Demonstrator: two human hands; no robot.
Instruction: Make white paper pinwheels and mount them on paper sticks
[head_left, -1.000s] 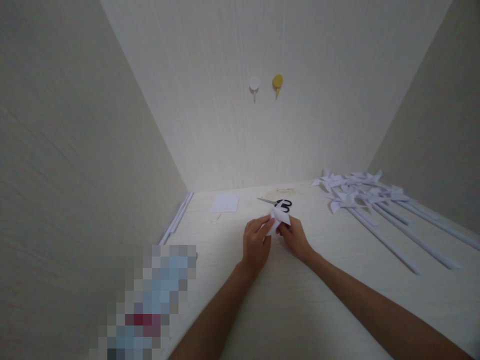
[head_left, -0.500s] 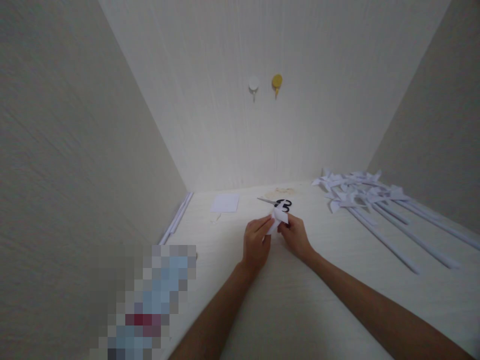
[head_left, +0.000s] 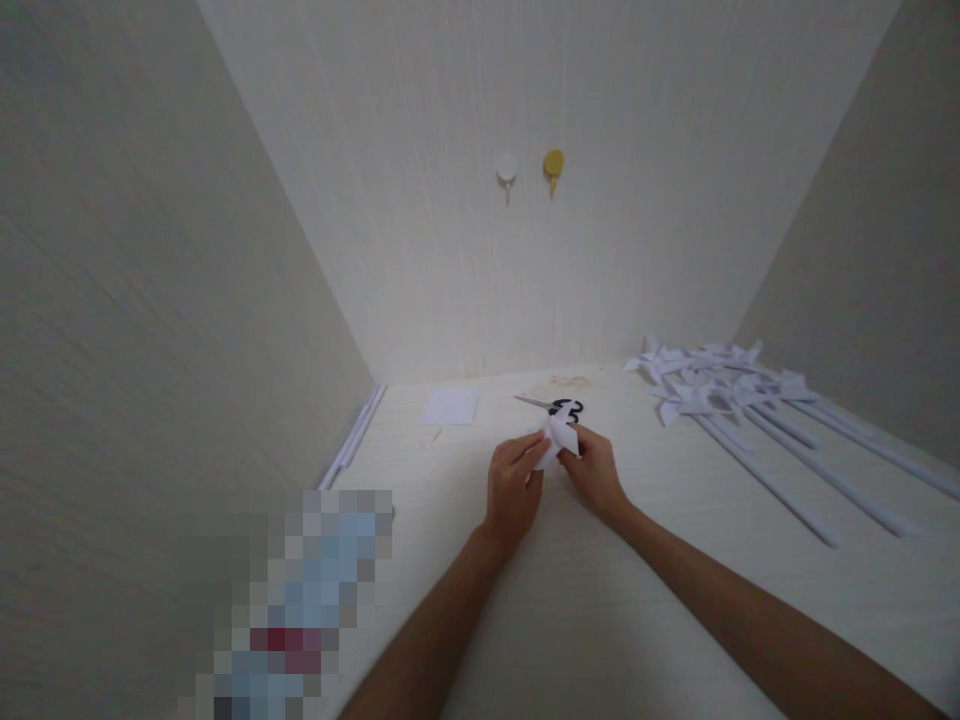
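Observation:
Both my hands meet over the middle of the pale table (head_left: 600, 600), pinching a small folded piece of white paper (head_left: 559, 437) between them. My left hand (head_left: 512, 487) grips its left side with bent fingers. My right hand (head_left: 598, 472) holds the right side, thumb on top. Just behind the paper lie black-handled scissors (head_left: 559, 405), partly hidden by it.
A pile of white paper pinwheels on long white sticks (head_left: 750, 410) lies at the right. A square white sheet (head_left: 450, 406) lies at the back left, white sticks (head_left: 352, 440) along the left wall. Two hooks, white (head_left: 507, 170) and yellow (head_left: 554, 163), hang on the back wall.
My fingers have shifted slightly on the folded paper and its flaps have turned a little. Arms and everything else stay where they were.

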